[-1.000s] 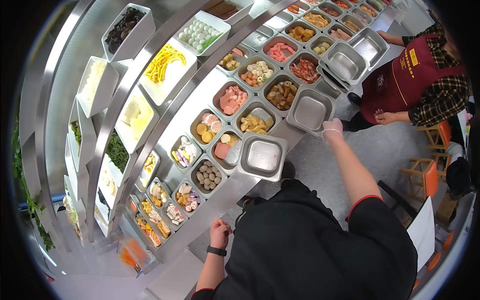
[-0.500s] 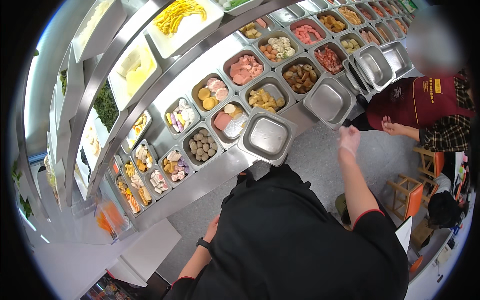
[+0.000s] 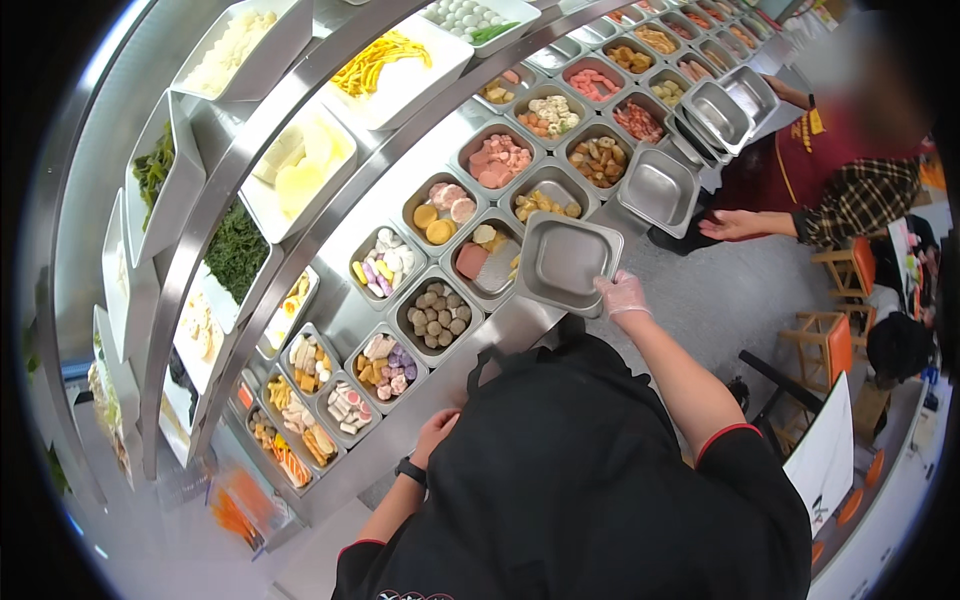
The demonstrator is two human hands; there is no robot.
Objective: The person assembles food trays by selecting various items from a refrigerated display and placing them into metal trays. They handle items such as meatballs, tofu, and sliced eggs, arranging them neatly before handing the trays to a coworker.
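Observation:
My right hand (image 3: 622,295), in a thin clear glove, grips the near right corner of an empty square steel pan (image 3: 565,262). The pan lies partly over a food pan holding pink and yellow pieces (image 3: 478,252). My left hand (image 3: 432,432), a dark watch on its wrist, rests on the steel counter edge (image 3: 500,335), nearest a pan of pale and purple pieces (image 3: 385,362). A pan of brown balls (image 3: 436,315) sits between my hands.
Rows of steel food pans curve along the counter, with white trays of greens (image 3: 236,250) and yellow strips (image 3: 385,62) on shelves above. More empty steel pans (image 3: 658,188) stand to the right. A person in a red apron (image 3: 800,170) reaches in with one hand (image 3: 730,225). Orange stools (image 3: 832,345) stand behind.
My right hand reached to the empty steel pan and took hold of its corner; the pan now overlaps a food pan. My left hand came up to the counter edge.

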